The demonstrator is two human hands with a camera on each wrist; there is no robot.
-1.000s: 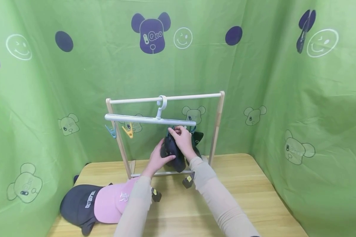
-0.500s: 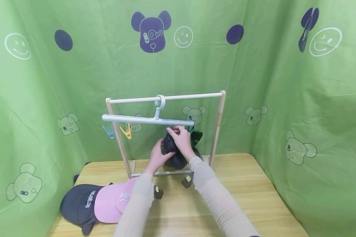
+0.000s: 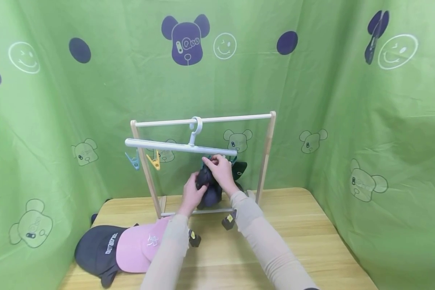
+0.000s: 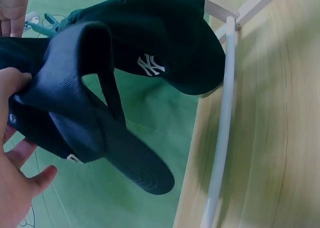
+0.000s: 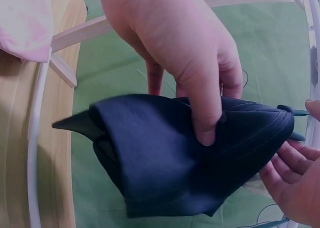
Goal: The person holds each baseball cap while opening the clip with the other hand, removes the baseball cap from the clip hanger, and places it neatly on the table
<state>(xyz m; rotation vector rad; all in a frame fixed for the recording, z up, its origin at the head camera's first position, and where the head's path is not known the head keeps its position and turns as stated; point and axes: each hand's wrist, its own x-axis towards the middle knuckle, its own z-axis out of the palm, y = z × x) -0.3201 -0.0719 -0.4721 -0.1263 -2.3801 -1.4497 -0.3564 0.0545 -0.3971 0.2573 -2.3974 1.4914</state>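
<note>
A dark navy baseball cap (image 5: 160,153) hangs under the right half of a white hanger (image 3: 159,145). My left hand (image 3: 192,196) grips it, with the thumb on one side and fingers on the other in the right wrist view. At the cap's top end my right hand (image 3: 221,171) pinches a teal clip (image 5: 300,112), partly hidden by the fingers. Right beside it, a dark green cap (image 4: 150,37) with a white NY logo hangs from another teal clip (image 3: 234,160). The navy cap's brim (image 4: 140,163) points down in the left wrist view.
A wooden rack (image 3: 268,149) with a white top rod (image 3: 235,118) carries the hanger. Blue (image 3: 133,160) and yellow (image 3: 154,160) clips dangle at its left. A pink cap (image 3: 135,247) and a dark cap (image 3: 96,249) lie on the wooden table (image 3: 293,233), front left.
The navy cap has turned and bunched up under my left hand, which has shifted slightly left. The hanger has swung a little left. My right hand stays almost in place.
</note>
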